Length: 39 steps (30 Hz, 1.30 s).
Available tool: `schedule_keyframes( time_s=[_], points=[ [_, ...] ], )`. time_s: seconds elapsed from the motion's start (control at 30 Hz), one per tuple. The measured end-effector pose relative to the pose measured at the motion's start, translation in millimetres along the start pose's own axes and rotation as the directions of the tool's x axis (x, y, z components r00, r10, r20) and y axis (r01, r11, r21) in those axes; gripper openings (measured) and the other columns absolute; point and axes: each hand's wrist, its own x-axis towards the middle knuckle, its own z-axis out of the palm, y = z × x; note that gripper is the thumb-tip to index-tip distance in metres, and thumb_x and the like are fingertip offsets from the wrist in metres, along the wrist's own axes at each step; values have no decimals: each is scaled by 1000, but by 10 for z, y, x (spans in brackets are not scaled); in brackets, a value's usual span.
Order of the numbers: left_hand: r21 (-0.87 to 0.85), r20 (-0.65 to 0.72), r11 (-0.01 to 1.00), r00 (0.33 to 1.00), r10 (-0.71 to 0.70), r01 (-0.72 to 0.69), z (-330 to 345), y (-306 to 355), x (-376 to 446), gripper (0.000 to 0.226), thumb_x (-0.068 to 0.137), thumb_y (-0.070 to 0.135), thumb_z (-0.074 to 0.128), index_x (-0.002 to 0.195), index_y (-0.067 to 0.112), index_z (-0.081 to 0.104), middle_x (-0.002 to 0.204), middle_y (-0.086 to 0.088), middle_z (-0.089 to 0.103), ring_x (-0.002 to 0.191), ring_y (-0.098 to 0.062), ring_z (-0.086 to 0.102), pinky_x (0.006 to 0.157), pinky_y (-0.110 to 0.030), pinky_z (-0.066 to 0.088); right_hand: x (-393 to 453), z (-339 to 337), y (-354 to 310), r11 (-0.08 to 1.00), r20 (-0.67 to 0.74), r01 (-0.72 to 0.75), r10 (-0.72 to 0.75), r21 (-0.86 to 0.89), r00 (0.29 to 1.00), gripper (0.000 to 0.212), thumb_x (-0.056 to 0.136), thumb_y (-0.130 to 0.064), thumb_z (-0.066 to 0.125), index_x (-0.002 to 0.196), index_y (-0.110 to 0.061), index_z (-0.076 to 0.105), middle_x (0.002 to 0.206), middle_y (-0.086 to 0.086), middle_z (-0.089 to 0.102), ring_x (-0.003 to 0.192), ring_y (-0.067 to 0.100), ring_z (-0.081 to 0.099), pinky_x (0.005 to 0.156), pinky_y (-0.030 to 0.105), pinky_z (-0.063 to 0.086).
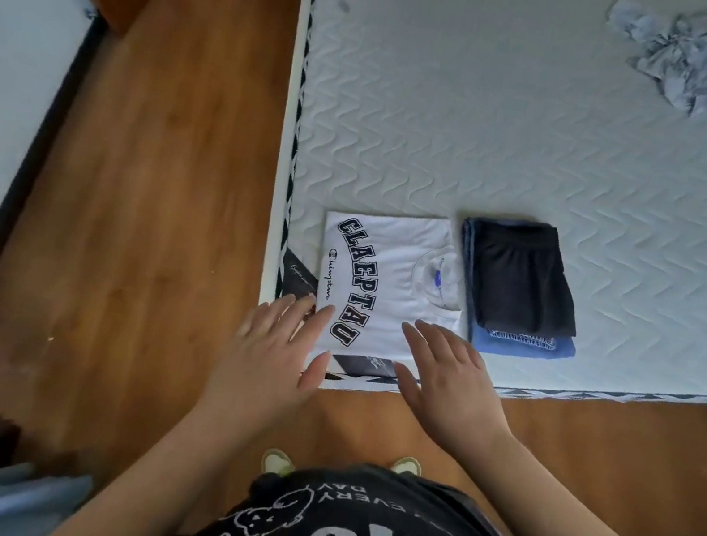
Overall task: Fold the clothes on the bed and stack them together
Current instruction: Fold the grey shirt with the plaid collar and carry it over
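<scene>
Two bare hands reach over the folded white T-shirt with dark letters (pixel 380 282) at the near corner of the white quilted bed (pixel 550 160). Left hand (pixel 276 348) and right hand (pixel 447 379) have straight fingers, holding nothing. Just beside the shirt sits a folded dark and blue stack (pixel 523 288). A crumpled grey cloth (pixel 672 54) lies far away.

shirt (pixel 388 274) left of stack (pixel 523 288) | bundle (pixel 672 54) far behind, on bed (pixel 508 129)

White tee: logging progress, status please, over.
Left hand and right hand open, at the folded white tee. Dark stack beside it. Crumpled garment still unfolded, far corner. Nothing in the way.
</scene>
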Motion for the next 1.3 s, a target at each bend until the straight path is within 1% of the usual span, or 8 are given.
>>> schedule_keyframes(
  time_s=[0.07, 0.13, 0.27, 0.37, 0.67, 0.9, 1.17, 1.3],
  points=[
    [-8, -18, 998, 998, -56, 56, -3, -249, -128, 49, 96, 40, 44, 139, 19, 55, 139, -4, 58, 128, -28, 54, 101, -46, 45, 166, 58, -270, 998, 16, 61, -61, -18, 998, 52, 98, -38, 52, 142, -12, 49, 141, 7, 53, 131, 28, 49, 109, 42, 37],
    [-49, 12, 992, 994, -112, 112, 27, -527, -266, 49, 98, 40, 47, 144, 21, 47, 146, -4, 50, 136, -28, 45, 109, -46, 37, 315, 111, -556, 994, 24, 109, -108, -23, 994, 51, 97, -37, 53, 141, -12, 51, 139, 7, 56, 129, 28, 51, 107, 41, 38],
    [-84, 76, 977, 979, -191, 197, 147, -1109, -507, 57, 102, 49, 22, 155, 29, 19, 162, 3, 22, 151, -19, 13, 120, -37, 8, 559, 209, -1130, 983, 10, 178, -178, -36, 984, 49, 94, -34, 59, 137, -11, 54, 133, 8, 60, 122, 30, 56, 102, 43, 43],
    [-90, 56, 970, 974, -220, 225, 146, -1463, -630, 58, 101, 49, 20, 155, 27, 18, 161, 2, 23, 150, -19, 13, 119, -34, 4, 713, 296, -1491, 972, -11, 230, -231, -45, 973, 48, 90, -31, 65, 133, -11, 58, 127, 8, 63, 116, 30, 60, 96, 44, 49],
    [-25, 6, 954, 955, -298, 298, -10, -2035, -798, 57, 100, 47, 29, 148, 19, 39, 148, -1, 47, 141, -23, 38, 115, -37, 15, 1050, 416, -2064, 945, 43, 319, -317, -77, 948, 49, 94, -37, 57, 137, -12, 55, 133, 5, 59, 122, 27, 56, 102, 42, 43],
    [-40, 17, 925, 926, -378, 378, 48, -2248, -791, 58, 100, 48, 24, 148, 20, 36, 148, -3, 47, 141, -23, 38, 117, -40, 21, 1450, 458, -2201, 913, 120, 399, -388, -87, 914, 53, 99, -42, 47, 144, -15, 47, 143, 4, 52, 132, 26, 48, 108, 41, 36],
    [-58, 26, 841, 843, -537, 538, -7, -2564, -887, 57, 100, 51, 26, 150, 24, 34, 151, 0, 43, 143, -22, 34, 117, -41, 23, 1973, 496, -2588, 832, 63, 548, -544, -91, 837, 48, 92, -38, 62, 132, -11, 59, 130, 8, 62, 118, 29, 59, 97, 44, 48],
    [-55, 11, 821, 823, -568, 568, -60, -2882, -868, 56, 101, 51, 26, 150, 25, 34, 151, 0, 42, 144, -22, 33, 117, -40, 16, 2230, 541, -2841, 804, 70, 584, -580, -114, 812, 53, 95, -43, 39, 131, -11, 60, 128, 8, 62, 118, 28, 59, 98, 43, 48]
  ],
)
